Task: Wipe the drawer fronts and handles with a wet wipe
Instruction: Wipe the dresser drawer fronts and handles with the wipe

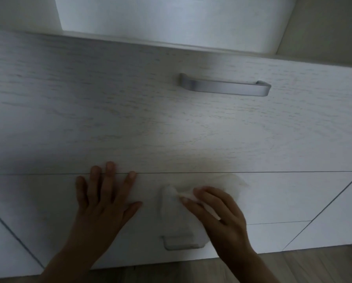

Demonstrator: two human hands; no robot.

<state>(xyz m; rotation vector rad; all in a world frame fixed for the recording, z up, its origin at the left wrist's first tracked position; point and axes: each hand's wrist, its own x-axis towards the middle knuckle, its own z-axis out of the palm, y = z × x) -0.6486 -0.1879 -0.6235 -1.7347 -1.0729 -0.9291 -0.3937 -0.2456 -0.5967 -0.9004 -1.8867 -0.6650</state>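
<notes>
- Upper drawer front (130, 111): its handle (225, 86) lies well above both hands.
- Lower drawer front (283, 193): both hands rest on it.
- Left hand (103, 203): spread flat, fingertips at the seam, holding nothing.
- Right hand (218, 211): presses the wet wipe (171, 203), a fold caught between two fingers.
- Lower handle (181, 243): long axis horizontal, just below the wipe, nearer the right hand.

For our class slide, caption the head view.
Right hand holds wet wipe against lower drawer; left hand flat beside.
</notes>
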